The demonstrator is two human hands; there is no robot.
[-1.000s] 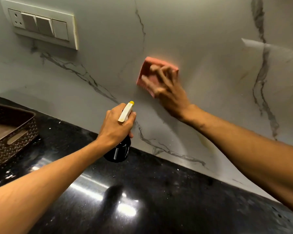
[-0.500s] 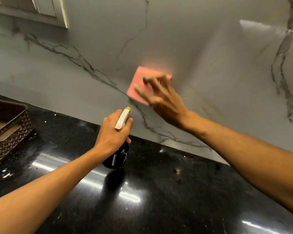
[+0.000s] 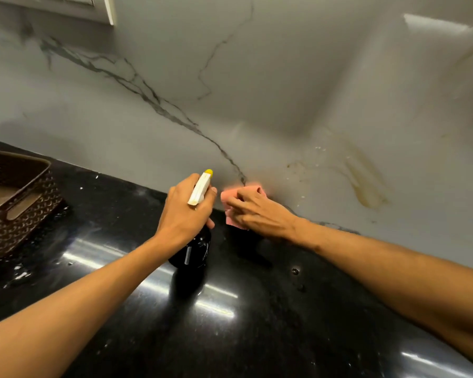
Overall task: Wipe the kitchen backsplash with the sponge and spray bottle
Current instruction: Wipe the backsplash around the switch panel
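Right hand (image 3: 257, 214) fingers hold the pink sponge (image 3: 229, 197) against the backsplash (image 3: 284, 91) bottom, mid frame. Left hand (image 3: 183, 214) fingers are wrapped round the bottle (image 3: 194, 252) just beside it, over the black surface (image 3: 257, 309).

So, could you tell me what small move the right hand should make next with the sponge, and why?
Probably slide the sponge right and slightly up the backsplash onto the yellowish-brown stain. The right hand holds the sponge low on the backsplash, by the counter, while the stain shows to its right, a little higher.
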